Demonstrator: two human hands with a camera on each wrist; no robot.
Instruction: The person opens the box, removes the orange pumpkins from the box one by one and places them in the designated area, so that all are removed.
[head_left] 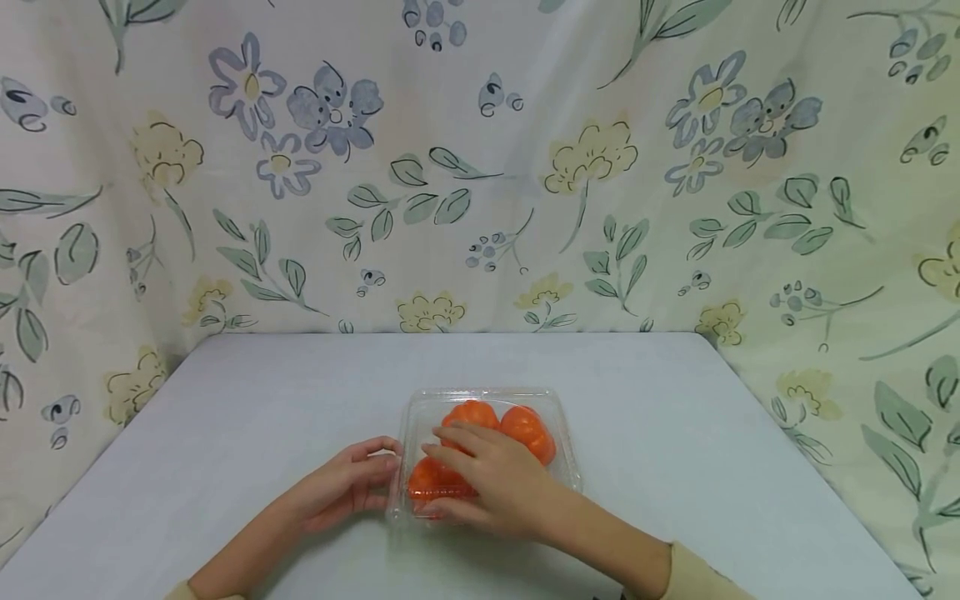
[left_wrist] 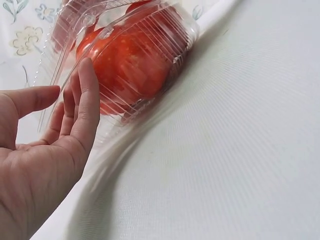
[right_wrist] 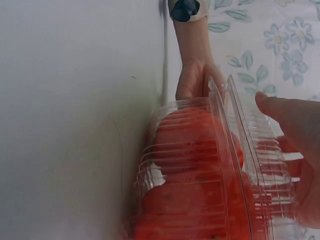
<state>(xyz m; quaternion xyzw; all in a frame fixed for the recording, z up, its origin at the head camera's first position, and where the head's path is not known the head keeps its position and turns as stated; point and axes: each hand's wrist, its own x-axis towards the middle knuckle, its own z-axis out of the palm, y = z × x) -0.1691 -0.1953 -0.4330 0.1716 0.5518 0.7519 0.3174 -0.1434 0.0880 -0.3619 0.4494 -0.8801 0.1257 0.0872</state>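
A clear plastic clamshell box [head_left: 567, 425] with large red-orange tomatoes [head_left: 527, 429] in it sits on the table. Its lid [right_wrist: 262, 165] lies over the tomatoes; in the right wrist view a narrow gap shows between the lid's rim and the base's rim at the far end. My right hand [head_left: 498, 479] spreads over the lid from above, fingers extended and thumb near the front edge. At the box's left side is my left hand [head_left: 341, 483], fingers loosely bent. In the left wrist view its thumb and fingertips [left_wrist: 86, 70] stand right at the rim.
The table [head_left: 300, 392] has a pale, smooth cover. A floral curtain [head_left: 510, 192] hangs behind it and along both sides. Pale yellow sleeves [head_left: 701, 575] cover the forearms near the bottom of the head view.
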